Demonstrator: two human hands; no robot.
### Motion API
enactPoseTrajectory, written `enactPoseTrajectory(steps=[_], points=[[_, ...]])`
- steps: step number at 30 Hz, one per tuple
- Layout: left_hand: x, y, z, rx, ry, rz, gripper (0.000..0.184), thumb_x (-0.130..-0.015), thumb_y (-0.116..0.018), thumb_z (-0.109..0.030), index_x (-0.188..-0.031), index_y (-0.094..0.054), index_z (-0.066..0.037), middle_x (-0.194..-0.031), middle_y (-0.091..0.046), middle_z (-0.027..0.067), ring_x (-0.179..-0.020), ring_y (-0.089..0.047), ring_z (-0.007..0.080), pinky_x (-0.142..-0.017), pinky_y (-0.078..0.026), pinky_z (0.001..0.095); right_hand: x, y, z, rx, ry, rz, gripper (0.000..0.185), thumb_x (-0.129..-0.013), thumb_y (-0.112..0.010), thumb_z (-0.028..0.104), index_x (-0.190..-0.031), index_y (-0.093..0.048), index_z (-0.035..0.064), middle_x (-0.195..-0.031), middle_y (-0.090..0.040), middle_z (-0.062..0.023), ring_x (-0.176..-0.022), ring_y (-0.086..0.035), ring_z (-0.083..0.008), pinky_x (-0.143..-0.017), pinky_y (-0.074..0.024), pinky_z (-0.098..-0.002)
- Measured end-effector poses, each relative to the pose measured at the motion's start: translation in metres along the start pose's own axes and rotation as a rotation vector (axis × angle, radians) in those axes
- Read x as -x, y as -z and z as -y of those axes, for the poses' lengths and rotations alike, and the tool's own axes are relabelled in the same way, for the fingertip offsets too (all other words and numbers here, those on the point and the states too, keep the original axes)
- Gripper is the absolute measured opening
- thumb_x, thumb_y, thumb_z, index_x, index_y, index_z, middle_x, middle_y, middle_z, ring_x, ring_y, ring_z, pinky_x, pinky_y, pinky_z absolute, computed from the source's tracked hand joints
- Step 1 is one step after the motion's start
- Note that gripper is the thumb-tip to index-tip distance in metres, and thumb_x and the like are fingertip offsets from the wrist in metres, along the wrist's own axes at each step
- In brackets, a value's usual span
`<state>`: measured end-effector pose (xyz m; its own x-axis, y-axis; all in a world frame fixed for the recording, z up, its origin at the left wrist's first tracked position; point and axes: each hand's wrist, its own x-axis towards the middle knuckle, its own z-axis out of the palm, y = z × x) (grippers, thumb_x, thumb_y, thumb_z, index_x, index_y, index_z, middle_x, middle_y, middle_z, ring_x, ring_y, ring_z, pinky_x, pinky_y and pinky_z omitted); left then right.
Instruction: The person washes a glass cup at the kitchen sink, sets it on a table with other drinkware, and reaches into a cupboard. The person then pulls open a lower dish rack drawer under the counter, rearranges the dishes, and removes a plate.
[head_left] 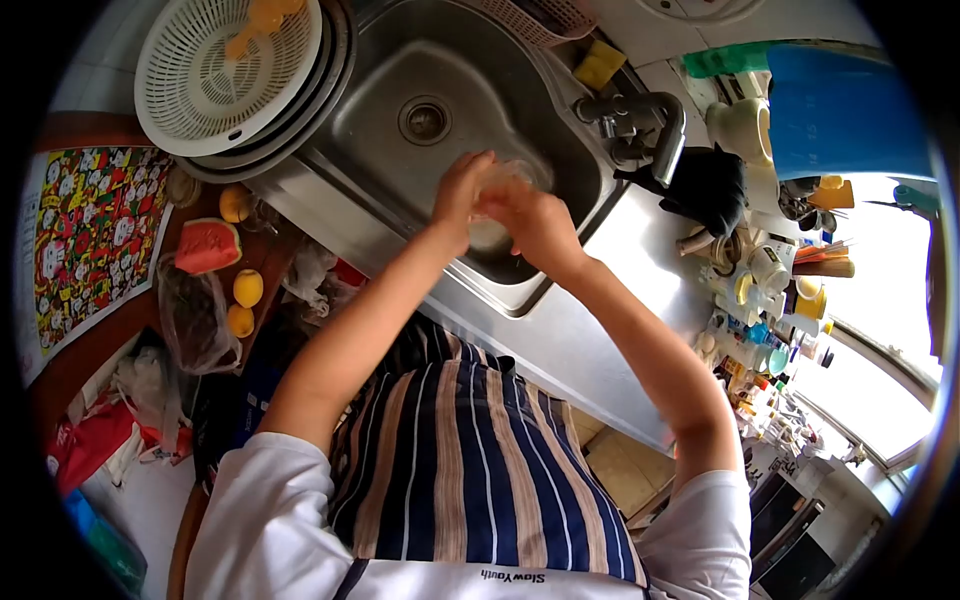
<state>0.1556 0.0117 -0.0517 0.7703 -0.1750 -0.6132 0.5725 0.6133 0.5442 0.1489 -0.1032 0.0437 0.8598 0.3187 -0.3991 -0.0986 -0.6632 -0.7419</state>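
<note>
Over the sink [360, 110] both my hands are close together around a clear, see-through container [512, 172], perhaps a glass or jar. My left hand [463, 198] grips it from the left, its fingers curled toward the container. Against the other side presses my right hand [537, 222], somewhat smeared by motion, with its fingers bent over the container. A pale, translucent part shows below the hands. The container's exact shape is partly hidden by my fingers. The sink drain [425, 121] lies beyond the hands.
A white colander [190, 95] stands stacked on metal basins at the upper left. Right of the sink are the faucet [670, 140], a yellow sponge [599, 65] and a black cloth [705, 190]. Watermelon [208, 246] and yellow fruits [248, 288] lie on the left.
</note>
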Motion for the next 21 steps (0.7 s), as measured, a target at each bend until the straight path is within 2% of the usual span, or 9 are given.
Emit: enactPoseTrajectory(steps=[4,7,8,10,11,16,18,19,21], points=[[0.032,-0.022,-0.009,0.058,-0.026,-0.218,0.029,-0.087,-0.055,-0.044,-0.093,-0.061,-0.017,-0.082,-0.065,0.0004,-0.063,-0.056,0.0096,-0.058,-0.045,0.0206,-0.004,-0.010,0.013,-0.527,-0.339,-0.060,0.019,-0.089,-0.058,0.015,-0.103,-0.055,0.0039,-0.086,-0.066,-0.0201,-0.072,-0.064,-0.0362,-0.061,-0.0523,-0.0380],[0.015,-0.003,-0.016,0.022,0.199,0.005,0.027,-0.086,-0.054,-0.040,-0.083,-0.053,-0.013,-0.052,-0.048,-0.0011,-0.037,-0.035,0.0079,-0.035,-0.027,0.0213,0.015,-0.016,-0.010,0.156,-0.022,-0.024,0.018,-0.089,-0.060,0.021,-0.101,-0.057,0.0075,-0.090,-0.066,-0.0122,-0.073,-0.065,-0.0270,-0.060,-0.0546,-0.0340],[0.012,0.000,-0.019,0.021,0.197,0.002,0.027,-0.086,-0.054,-0.040,-0.083,-0.053,-0.013,-0.052,-0.048,-0.0011,-0.037,-0.035,0.0079,-0.035,-0.027,0.0213,0.016,-0.002,-0.025,0.154,-0.020,-0.022,0.018,-0.089,-0.060,0.021,-0.101,-0.057,0.0075,-0.090,-0.066,-0.0122,-0.073,-0.065,-0.0270,-0.060,-0.0546,-0.0340],[0.007,0.010,-0.028,-0.042,0.563,0.288,0.031,-0.087,-0.051,-0.042,-0.080,-0.053,-0.012,-0.051,-0.047,0.0001,-0.033,-0.031,0.0077,-0.031,-0.021,0.0208,0.003,0.029,-0.040,0.544,0.712,0.202,0.018,-0.086,-0.061,0.020,-0.098,-0.056,0.0061,-0.098,-0.064,-0.0091,-0.085,-0.065,-0.0268,-0.066,-0.0549,-0.0354],[0.005,0.011,-0.030,-0.039,0.661,0.352,0.034,-0.089,-0.045,-0.041,-0.078,-0.054,-0.010,-0.051,-0.048,0.0017,-0.031,-0.026,0.0071,-0.029,-0.014,0.0203,-0.004,0.043,-0.027,0.642,0.798,0.312,0.019,-0.083,-0.062,0.019,-0.095,-0.057,0.0047,-0.103,-0.061,-0.0066,-0.095,-0.062,-0.0264,-0.071,-0.0538,-0.0351],[-0.002,0.007,-0.036,-0.148,0.777,0.411,0.025,-0.091,-0.042,-0.032,-0.080,-0.051,-0.011,-0.054,-0.045,0.0019,-0.032,-0.028,0.0080,-0.029,-0.018,0.0194,-0.027,0.035,-0.023,0.532,1.130,0.239,0.025,-0.085,-0.061,0.026,-0.088,-0.057,0.0018,-0.098,-0.062,-0.0096,-0.087,-0.062,-0.0286,-0.071,-0.0522,-0.0389],[-0.018,0.018,-0.006,0.219,0.511,0.282,0.022,-0.091,-0.042,-0.030,-0.076,-0.047,-0.014,-0.055,-0.043,-0.0001,-0.034,-0.030,0.0083,-0.030,-0.020,0.0210,-0.007,-0.001,-0.024,0.497,0.398,-0.170,0.021,-0.089,-0.059,0.023,-0.087,-0.058,0.0020,-0.081,-0.061,-0.0142,-0.077,-0.061,-0.0349,-0.073,-0.0494,-0.0450],[0.003,-0.012,-0.021,-0.101,0.265,0.015,0.023,-0.090,-0.047,-0.028,-0.070,-0.043,-0.017,-0.057,-0.042,-0.0034,-0.037,-0.029,0.0079,-0.033,-0.020,0.0225,-0.011,-0.027,-0.021,0.481,0.156,-0.386,0.027,-0.095,-0.049,0.026,-0.087,-0.059,0.0020,-0.071,-0.061,-0.0175,-0.071,-0.061,-0.0391,-0.069,-0.0484,-0.0460],[0.007,-0.013,-0.006,0.097,0.158,-0.062,0.024,-0.089,-0.047,-0.027,-0.068,-0.041,-0.016,-0.057,-0.042,-0.0026,-0.040,-0.030,0.0077,-0.035,-0.020,0.0228,-0.026,-0.038,0.002,0.308,-0.196,-0.414,0.041,-0.098,-0.036,0.035,-0.086,-0.059,0.0031,-0.070,-0.064,-0.0184,-0.070,-0.061,-0.0394,-0.067,-0.0477,-0.0470]])
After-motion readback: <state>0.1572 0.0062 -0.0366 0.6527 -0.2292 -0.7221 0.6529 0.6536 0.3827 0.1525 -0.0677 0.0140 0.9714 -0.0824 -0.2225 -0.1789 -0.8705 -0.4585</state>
